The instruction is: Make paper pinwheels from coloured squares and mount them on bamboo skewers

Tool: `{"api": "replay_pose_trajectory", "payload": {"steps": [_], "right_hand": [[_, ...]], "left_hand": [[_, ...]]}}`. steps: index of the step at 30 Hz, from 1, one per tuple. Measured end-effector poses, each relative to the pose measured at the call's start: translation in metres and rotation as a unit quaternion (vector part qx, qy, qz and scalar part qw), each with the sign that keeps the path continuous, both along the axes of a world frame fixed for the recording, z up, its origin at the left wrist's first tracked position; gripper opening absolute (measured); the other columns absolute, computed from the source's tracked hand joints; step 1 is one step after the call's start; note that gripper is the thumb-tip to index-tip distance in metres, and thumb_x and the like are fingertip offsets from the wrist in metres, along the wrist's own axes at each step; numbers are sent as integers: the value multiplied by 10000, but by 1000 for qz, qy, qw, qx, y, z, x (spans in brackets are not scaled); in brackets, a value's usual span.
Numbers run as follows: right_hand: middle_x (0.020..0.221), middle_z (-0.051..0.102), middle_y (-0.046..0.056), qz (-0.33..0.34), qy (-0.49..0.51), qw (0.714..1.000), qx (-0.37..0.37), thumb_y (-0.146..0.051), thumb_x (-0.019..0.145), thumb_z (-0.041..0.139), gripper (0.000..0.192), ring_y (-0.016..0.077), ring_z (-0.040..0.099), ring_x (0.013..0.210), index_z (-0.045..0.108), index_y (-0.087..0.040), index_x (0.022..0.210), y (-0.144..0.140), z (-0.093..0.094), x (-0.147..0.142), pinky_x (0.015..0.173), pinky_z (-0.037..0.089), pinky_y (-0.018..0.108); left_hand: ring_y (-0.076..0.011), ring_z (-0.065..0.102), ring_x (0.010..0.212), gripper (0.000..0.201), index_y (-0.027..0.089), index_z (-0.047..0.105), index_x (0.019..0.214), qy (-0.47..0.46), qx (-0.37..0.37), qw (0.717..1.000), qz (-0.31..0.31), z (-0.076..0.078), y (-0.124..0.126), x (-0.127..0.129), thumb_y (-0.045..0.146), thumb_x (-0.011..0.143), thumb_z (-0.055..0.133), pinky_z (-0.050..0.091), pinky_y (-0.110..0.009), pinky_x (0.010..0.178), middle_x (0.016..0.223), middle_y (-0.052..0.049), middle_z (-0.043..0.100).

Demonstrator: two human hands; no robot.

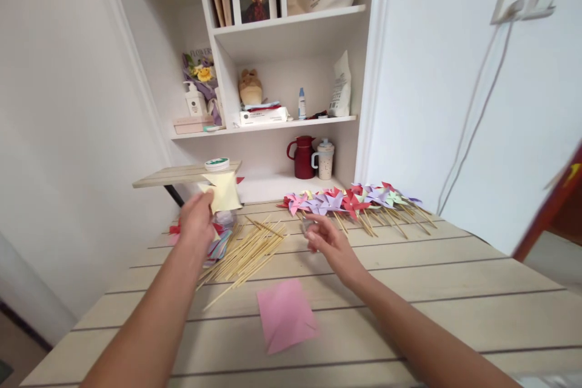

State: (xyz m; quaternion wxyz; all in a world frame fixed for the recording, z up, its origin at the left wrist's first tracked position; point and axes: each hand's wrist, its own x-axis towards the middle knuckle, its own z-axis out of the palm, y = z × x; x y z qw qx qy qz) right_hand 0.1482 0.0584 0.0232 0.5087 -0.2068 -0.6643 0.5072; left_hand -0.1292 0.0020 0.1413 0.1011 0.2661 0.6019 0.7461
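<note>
The wooden slatted bench fills the lower half of the view, and a white shelf unit stands behind it at 12 o'clock. On the far part of the bench, at about 1 o'clock from the hands, lies a long row of finished paper pinwheels in red, pink, purple and green, with their sticks pointing toward the person. A loose bundle of bamboo sticks lies between the two hands, a little nearer to the left one. A folded pink paper square lies flat at 6 o'clock, near the person and apart from both hands.

The left hand is raised at about 10 o'clock, and its grip is closed on a pale yellow paper piece, which stands above the fingers. Under this hand lies a small pile of coloured papers. The right hand hovers just above the bench, near the stick ends of the pinwheels, with the fingers half curled; something small seems to be at the fingertips, but I cannot tell if the grip holds it.
</note>
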Motion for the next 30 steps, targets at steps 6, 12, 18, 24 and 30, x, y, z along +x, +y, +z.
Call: {"api": "replay_pose_trajectory", "payload": {"steps": [6, 12, 18, 24, 30], "right_hand": [[1254, 669, 84, 28, 94, 979, -179, -540, 883, 667, 587, 232, 691, 1032, 471, -319, 1391, 7, 10, 7, 847, 534, 366], [899, 732, 32, 63, 100, 959, -260, -584, 898, 605, 530, 203, 713, 783, 536, -276, 1324, 10, 16, 10, 706, 552, 327], [817, 739, 20, 1, 58, 976, -210, -418, 694, 830, 575, 204, 692, 713, 604, -239, 1191, 10, 8, 3, 627, 525, 299], [848, 756, 50, -45, 70, 983, -161, -477, 690, 795, 453, 212, 681, 694, 649, -202, 1020, 20, 5, 6, 614, 510, 308], [853, 733, 38, -83, 38, 991, -97, -457, 747, 749, 353, 191, 646, 710, 680, -193, 972, 26, 2, 12, 617, 482, 286]], "left_hand": [[-124, 652, 637, 99, 158, 664, 851, -330, 27, 912, -242, -63, 18, 86, 62, 831, 649, 542, -224, 577, 788, -50, 718], [-176, 718, 745, 215, 130, 729, 907, -266, 29, 906, -328, -107, 26, 124, 189, 716, 811, 565, -253, 683, 857, -67, 770], [-250, 735, 926, 375, 166, 744, 1001, -214, 30, 894, -393, -120, 20, 126, 346, 693, 862, 548, -355, 870, 950, -92, 786], [-233, 707, 898, 353, 139, 775, 940, -87, -64, 871, -479, -131, 16, 119, 441, 762, 810, 505, -332, 876, 938, -116, 778], [-207, 684, 811, 308, 151, 774, 830, -39, -93, 858, -504, -133, 15, 118, 457, 796, 775, 492, -320, 859, 865, -95, 769]]}}
